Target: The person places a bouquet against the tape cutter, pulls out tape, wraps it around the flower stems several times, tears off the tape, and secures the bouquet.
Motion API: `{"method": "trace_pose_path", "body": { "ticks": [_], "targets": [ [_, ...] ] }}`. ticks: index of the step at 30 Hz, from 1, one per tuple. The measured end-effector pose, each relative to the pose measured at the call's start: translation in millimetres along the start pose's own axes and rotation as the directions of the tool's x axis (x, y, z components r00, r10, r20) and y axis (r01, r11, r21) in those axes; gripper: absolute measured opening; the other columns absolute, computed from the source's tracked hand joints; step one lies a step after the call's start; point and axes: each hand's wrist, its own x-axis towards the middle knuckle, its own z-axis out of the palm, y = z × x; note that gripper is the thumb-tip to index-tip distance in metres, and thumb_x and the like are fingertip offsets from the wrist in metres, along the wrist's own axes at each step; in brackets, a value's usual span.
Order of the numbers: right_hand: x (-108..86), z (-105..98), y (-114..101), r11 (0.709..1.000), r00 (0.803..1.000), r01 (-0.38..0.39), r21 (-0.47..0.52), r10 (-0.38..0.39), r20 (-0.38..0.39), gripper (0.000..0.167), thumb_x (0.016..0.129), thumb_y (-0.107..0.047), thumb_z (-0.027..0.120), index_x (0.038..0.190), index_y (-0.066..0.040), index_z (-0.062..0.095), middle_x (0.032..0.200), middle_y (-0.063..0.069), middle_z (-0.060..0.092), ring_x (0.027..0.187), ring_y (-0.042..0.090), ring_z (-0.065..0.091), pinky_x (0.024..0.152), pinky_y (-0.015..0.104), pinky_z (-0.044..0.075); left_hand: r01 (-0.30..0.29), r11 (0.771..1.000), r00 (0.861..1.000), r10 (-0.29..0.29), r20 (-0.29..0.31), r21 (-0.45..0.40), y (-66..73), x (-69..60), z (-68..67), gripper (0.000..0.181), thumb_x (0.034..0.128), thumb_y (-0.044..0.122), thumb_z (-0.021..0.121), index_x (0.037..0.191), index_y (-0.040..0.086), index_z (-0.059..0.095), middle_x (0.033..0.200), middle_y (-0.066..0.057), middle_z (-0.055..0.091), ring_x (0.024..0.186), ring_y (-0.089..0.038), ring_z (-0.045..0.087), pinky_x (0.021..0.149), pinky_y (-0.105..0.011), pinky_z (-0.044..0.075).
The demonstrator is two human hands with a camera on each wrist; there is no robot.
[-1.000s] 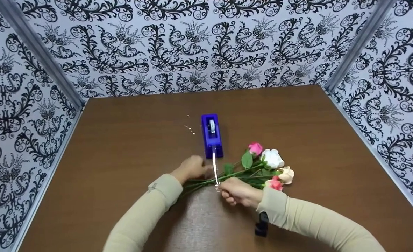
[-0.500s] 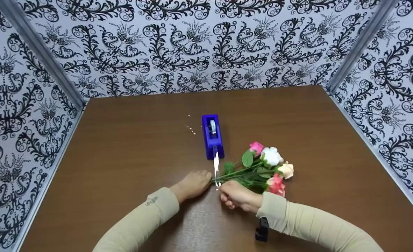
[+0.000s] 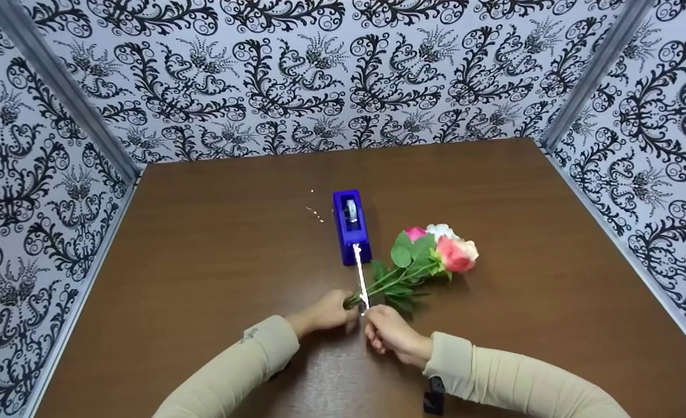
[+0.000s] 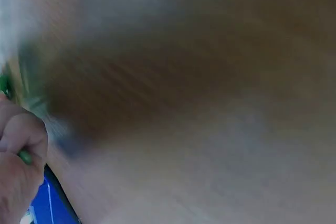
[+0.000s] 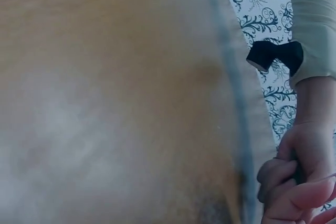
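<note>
Slanting from lower left to upper right in the head view, a bunch of flowers is held by its stem ends in the left hand, whose fingers are curled round the stems. The blossoms, coral, pink, white and cream, are pointed away from the person and to the right, in front of and to the right of a blue tape dispenser. The dispenser's long axis is run away from the person, with its cutting end turned nearer and its roll seated farther back. From that end a strip of tape is stretched toward the person, crossing the stems just beside the left hand; whether they are touched by it cannot be told. Its near end is pinched by the clenched right hand.

Everything is set over a brown wood-grain table, with small pale specks scattered left of the dispenser. The table is enclosed by white walls patterned in black scrolls, joined by grey corner posts.
</note>
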Motion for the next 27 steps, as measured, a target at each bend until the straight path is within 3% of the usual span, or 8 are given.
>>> {"method": "trace_pose_path", "body": {
  "ticks": [2, 6, 10, 16, 23, 27],
  "targets": [
    [0.9, 0, 4, 1.000, 1.000, 0.004, 0.013, -0.004, -0.008, 0.017, 0.092, -0.012, 0.037, 0.099, 0.002, 0.043, 0.053, -0.006, 0.044, 0.038, 0.001, 0.036, 0.037, 0.015, 0.032, -0.034, 0.999, 0.999, 0.034, 0.020, -0.042, -0.4, -1.1, 0.5, 0.014, 0.0791, 0.017, 0.062, 0.079, 0.005, 0.056, 0.064, 0.003, 0.053, 0.060, -0.006, 0.046, 0.057, -0.020, 0.039],
    [5.1, 0, 9, 1.000, 0.999, 0.010, 0.006, -0.010, -0.030, 0.019, 0.094, -0.013, 0.035, 0.103, 0.002, 0.042, 0.055, -0.005, 0.045, 0.039, 0.002, 0.037, 0.037, 0.015, 0.032, -0.038, 0.993, 0.997, 0.045, 0.061, -0.112, 0.3, -1.7, -0.8, 0.019, 0.0739, 0.016, 0.068, 0.078, 0.005, 0.053, 0.067, 0.008, 0.046, 0.060, -0.004, 0.044, 0.056, -0.018, 0.036],
    [12.1, -2, 11, 1.000, 0.999, 0.002, -0.004, -0.002, -0.051, 0.019, 0.094, -0.013, 0.035, 0.103, 0.001, 0.044, 0.057, -0.004, 0.045, 0.040, 0.003, 0.037, 0.038, 0.016, 0.034, -0.027, 0.985, 0.996, 0.040, 0.077, -0.170, 1.8, -1.9, -1.6, 0.018, 0.0780, 0.019, 0.067, 0.081, 0.005, 0.056, 0.067, 0.008, 0.048, 0.060, -0.004, 0.044, 0.056, -0.018, 0.037],
    [25.7, -11, 9, 0.992, 0.998, -0.048, 0.118, 0.044, 0.033, 0.008, 0.089, -0.006, 0.041, 0.095, -0.004, 0.047, 0.060, -0.004, 0.046, 0.045, 0.003, 0.039, 0.043, 0.017, 0.035, -0.023, 0.995, 0.998, 0.028, 0.050, -0.102, 0.9, 0.3, -1.3, 0.022, 0.0859, 0.026, 0.058, 0.079, 0.005, 0.058, 0.062, 0.008, 0.046, 0.054, -0.003, 0.041, 0.052, -0.018, 0.035],
    [36.4, -18, 12, 0.956, 0.990, -0.086, 0.279, 0.051, 0.130, 0.016, 0.091, -0.001, 0.040, 0.090, -0.011, 0.051, 0.063, -0.006, 0.050, 0.050, 0.002, 0.041, 0.051, 0.016, 0.036, -0.014, 0.994, 0.998, 0.020, 0.055, -0.107, 1.0, 3.4, -2.4, 0.020, 0.0802, 0.020, 0.053, 0.072, 0.003, 0.061, 0.053, 0.010, 0.039, 0.046, -0.002, 0.032, 0.045, -0.018, 0.027],
    [39.2, -18, 13, 0.953, 0.989, -0.102, 0.285, 0.068, 0.130, 0.024, 0.092, -0.001, 0.038, 0.080, -0.015, 0.052, 0.063, -0.008, 0.051, 0.050, 0.000, 0.040, 0.050, 0.014, 0.033, -0.015, 0.995, 0.998, 0.020, 0.054, -0.097, -0.6, 3.4, -1.7, 0.018, 0.0813, 0.018, 0.054, 0.068, 0.007, 0.058, 0.052, 0.011, 0.037, 0.046, -0.003, 0.031, 0.044, -0.018, 0.026]
  ]
}}
